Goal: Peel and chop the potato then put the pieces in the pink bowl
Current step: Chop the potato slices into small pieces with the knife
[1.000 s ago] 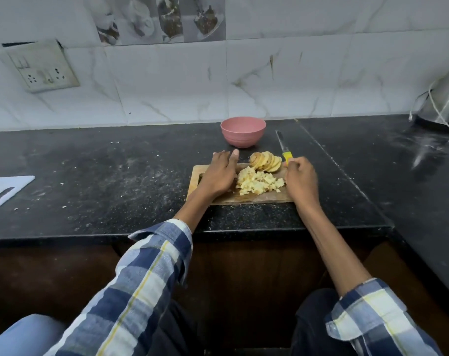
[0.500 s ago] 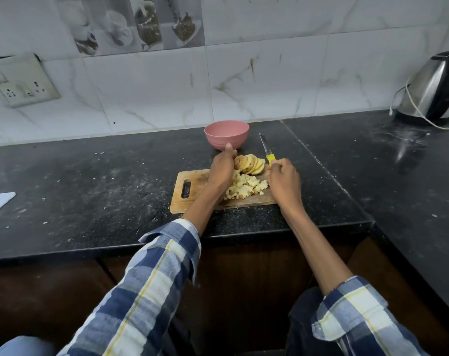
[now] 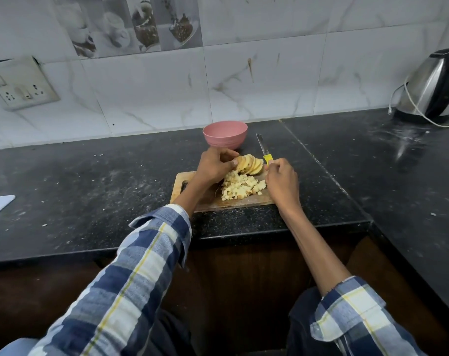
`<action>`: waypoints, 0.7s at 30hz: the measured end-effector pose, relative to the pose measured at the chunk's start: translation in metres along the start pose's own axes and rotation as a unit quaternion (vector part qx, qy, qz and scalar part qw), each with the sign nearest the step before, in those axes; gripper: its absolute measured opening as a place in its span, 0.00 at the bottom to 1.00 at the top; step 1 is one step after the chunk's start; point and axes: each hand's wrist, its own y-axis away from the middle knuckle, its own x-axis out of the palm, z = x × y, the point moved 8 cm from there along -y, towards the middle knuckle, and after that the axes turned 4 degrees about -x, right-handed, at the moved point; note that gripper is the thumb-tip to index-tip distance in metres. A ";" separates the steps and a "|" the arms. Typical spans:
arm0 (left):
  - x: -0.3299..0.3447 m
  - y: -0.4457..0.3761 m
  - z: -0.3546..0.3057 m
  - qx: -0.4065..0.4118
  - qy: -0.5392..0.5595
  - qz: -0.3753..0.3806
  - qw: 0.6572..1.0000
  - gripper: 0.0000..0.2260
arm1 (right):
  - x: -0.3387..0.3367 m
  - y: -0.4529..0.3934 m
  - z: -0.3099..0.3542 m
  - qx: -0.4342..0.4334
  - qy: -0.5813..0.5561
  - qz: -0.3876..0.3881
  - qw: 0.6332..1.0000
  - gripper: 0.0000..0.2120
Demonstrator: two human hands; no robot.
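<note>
Potato in two lots on wooden chopping board (image 3: pixel 182 179), centre of frame: fanned row of round slices (image 3: pixel 251 164) at far edge, heap of small cubes (image 3: pixel 241 188) just in front of them. No peel visible on either lot.

Left hand (image 3: pixel 213 165) curled over left end of slice row, fingertips (image 3: pixel 235 163) touching nearest slice; grip looks like a light pinch, not a full wrap. Right hand (image 3: pixel 281 182) closed round yellow handle of knife (image 3: pixel 263 149); blade points away toward wall, clear of the potato, passing just right of pink bowl (image 3: pixel 224 133). Bowl stands on black bench (image 3: pixel 89 181) just beyond board; inside not visible from this angle.

Judged stage: dicing part done, slices left to cut, transfer to bowl not yet started.

Risks:
- Left fingertips sit on the very slices due for cutting; blade brought across without tucking them back could nick them.
- Slices lean on one another; loose hold could let row topple or slide off far edge.
- Cube heap close to right wrist; sweep of arm could scatter pieces onto bench.
- Bowl near blade tip; careless swing could knock it.

Kettle (image 3: pixel 434 86) far right, well apart.
</note>
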 end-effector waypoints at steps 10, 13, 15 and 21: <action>0.002 -0.009 0.014 -0.001 -0.029 0.061 0.998 0.11 | 0.000 0.001 0.002 0.000 0.011 -0.001 1.000 0.11; 0.005 -0.010 0.016 -0.006 0.001 0.119 0.993 0.14 | -0.001 0.001 0.003 -0.002 0.015 -0.002 1.000 0.11; 0.005 -0.010 0.017 -0.004 -0.004 0.131 0.991 0.17 | -0.001 0.001 0.003 -0.001 0.015 -0.001 1.000 0.11; 0.002 -0.014 0.025 -0.002 -0.017 0.092 0.996 0.16 | -0.001 0.001 0.004 -0.005 0.021 0.000 1.000 0.11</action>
